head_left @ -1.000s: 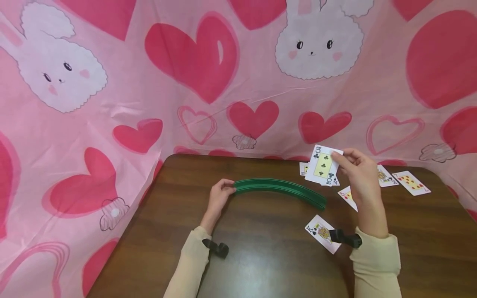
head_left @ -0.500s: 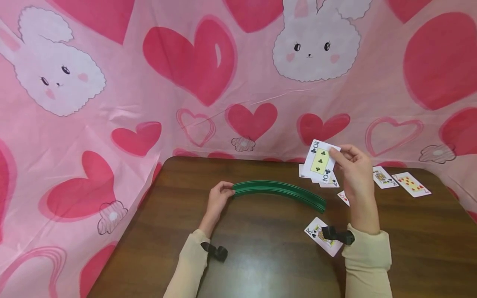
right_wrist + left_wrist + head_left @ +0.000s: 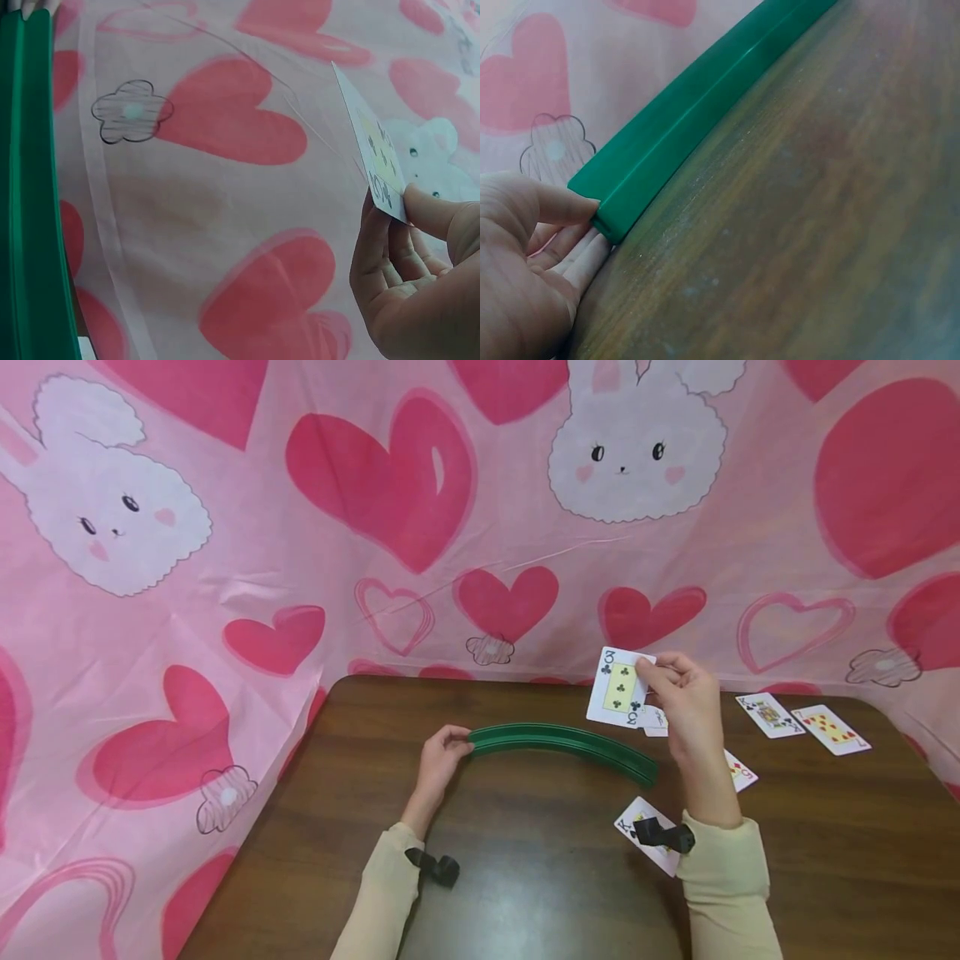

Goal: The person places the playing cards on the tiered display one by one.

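Note:
A curved green card holder (image 3: pixel 555 739) with grooves along it stands on the table. My left hand (image 3: pixel 441 768) pinches its left end between thumb and fingers; the left wrist view shows the thumb on the green edge (image 3: pixel 667 131). Raised above the table, my right hand (image 3: pixel 686 706) pinches a three of clubs (image 3: pixel 618 687) by its upper right corner, the face toward me. In the right wrist view the same card (image 3: pixel 375 154) appears nearly edge-on. It hangs behind the holder's right half and partly covers another card (image 3: pixel 655 721) lying on the table.
On the brown wooden table (image 3: pixel 525 860) lie a king of spades (image 3: pixel 630 822), partly behind the right wrist strap, a red five (image 3: pixel 742 771) partly behind the forearm, another king (image 3: pixel 769 716) and a seven of diamonds (image 3: pixel 831 730). A pink heart-patterned cloth (image 3: pixel 525 535) hangs behind.
My right hand has moved left with the three of clubs, toward the holder. More of the red five shows to the right of the forearm. The left hand keeps its place on the holder.

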Available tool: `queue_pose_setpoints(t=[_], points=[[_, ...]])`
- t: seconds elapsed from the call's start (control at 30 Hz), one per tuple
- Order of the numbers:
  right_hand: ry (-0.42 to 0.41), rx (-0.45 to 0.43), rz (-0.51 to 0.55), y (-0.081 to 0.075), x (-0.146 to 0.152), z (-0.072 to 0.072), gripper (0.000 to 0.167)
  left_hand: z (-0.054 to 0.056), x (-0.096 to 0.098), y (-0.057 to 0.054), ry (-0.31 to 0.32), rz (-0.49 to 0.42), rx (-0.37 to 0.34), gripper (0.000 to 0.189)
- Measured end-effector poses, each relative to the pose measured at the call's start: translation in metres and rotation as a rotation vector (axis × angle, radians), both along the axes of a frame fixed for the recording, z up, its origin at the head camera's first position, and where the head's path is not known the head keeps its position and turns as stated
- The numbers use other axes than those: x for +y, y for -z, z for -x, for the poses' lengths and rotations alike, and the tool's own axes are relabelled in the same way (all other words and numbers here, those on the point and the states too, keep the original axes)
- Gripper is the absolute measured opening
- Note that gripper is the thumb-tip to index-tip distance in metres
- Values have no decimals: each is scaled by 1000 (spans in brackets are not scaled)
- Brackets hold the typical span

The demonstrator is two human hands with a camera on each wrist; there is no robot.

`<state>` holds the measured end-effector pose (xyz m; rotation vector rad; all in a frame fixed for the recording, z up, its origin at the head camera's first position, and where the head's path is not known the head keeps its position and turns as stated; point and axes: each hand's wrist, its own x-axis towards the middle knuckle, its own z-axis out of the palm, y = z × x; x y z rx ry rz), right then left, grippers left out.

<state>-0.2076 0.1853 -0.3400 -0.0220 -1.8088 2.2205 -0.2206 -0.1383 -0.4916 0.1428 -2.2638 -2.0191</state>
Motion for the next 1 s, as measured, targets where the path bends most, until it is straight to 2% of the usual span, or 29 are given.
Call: queue_pose_setpoints(t=[0.23, 0.43, 0.67, 0.7, 0.9, 0.93, 1.0], points=[[2, 11, -41, 3, -12, 1, 11, 0, 1, 0, -6, 7, 1, 16], [13, 17, -12, 5, -21, 1, 10, 0, 1, 0, -9, 12, -5, 16], [71, 18, 39, 7, -27, 3, 7, 0, 1, 0, 4, 8, 10, 17], [72, 19, 49, 7, -27, 4, 7, -3, 1, -5, 10, 9, 8, 17], [71, 14, 89, 10, -32, 5, 11, -3, 1, -5, 10, 13, -1, 17], [71, 17, 96, 10, -34, 6, 12, -1, 0, 0, 4, 9, 1, 17], [68, 26, 103, 11, -37, 6, 14, -1, 0, 0, 5, 7, -1, 17]])
